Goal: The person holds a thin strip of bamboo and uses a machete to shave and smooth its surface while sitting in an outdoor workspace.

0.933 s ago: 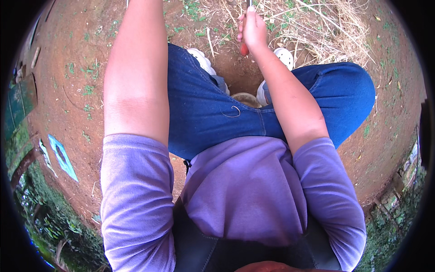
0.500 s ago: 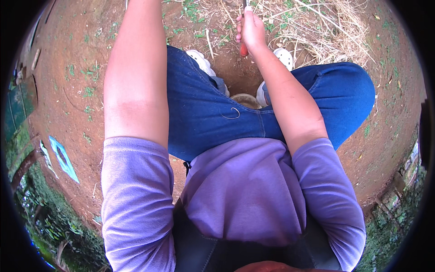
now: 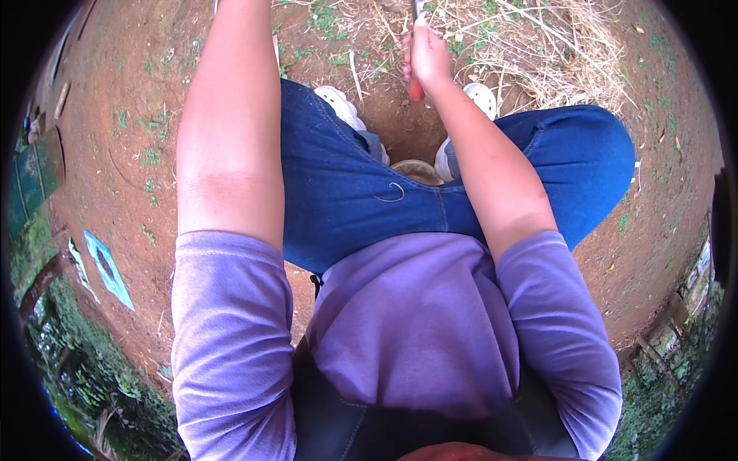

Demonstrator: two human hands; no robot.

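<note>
My right hand is closed around a red-handled tool, beyond my feet at the top of the view. The red butt of its handle sticks out below my fist. A narrow metal part points away past my thumb and is cut off by the upper edge, so its exact kind does not show. Just left of that metal part, a greyish-brown object peeks in at the edge. My left forearm stretches straight up out of the picture, and the left hand is beyond the frame.
Dry straw lies on the reddish soil at the upper right. My white clogs stand apart, with a round, pale rim between my legs. A light-blue flat piece lies on the ground at left.
My right hand and the red-handled tool have shifted slightly downward, toward me. More of the metal part shows, and the greyish-brown object has come into view at the top edge.
</note>
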